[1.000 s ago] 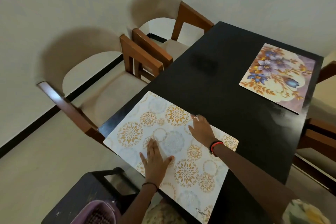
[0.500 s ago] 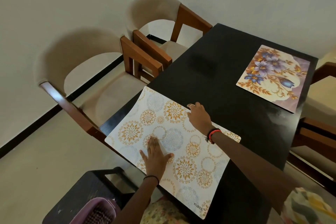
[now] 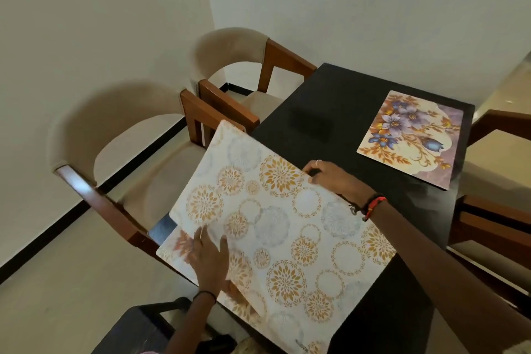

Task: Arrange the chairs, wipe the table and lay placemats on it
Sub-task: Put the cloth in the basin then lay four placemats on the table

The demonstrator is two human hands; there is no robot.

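On the black table (image 3: pixel 339 112), right hand (image 3: pixel 334 181) pinches the raised placemat (image 3: pixel 275 218); left hand (image 3: pixel 211 261) lies flat.

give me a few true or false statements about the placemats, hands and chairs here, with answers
1. A flowered placemat lies flat at the far end of the table. True.
2. The right hand grips the far edge of the circle-patterned placemat. True.
3. The left hand rests on a chair. False: it is on the near-left placemats.
4. Only one placemat is under the hands. False: a second mat peeks out beneath.
5. Two chairs stand along the table's left side. True.
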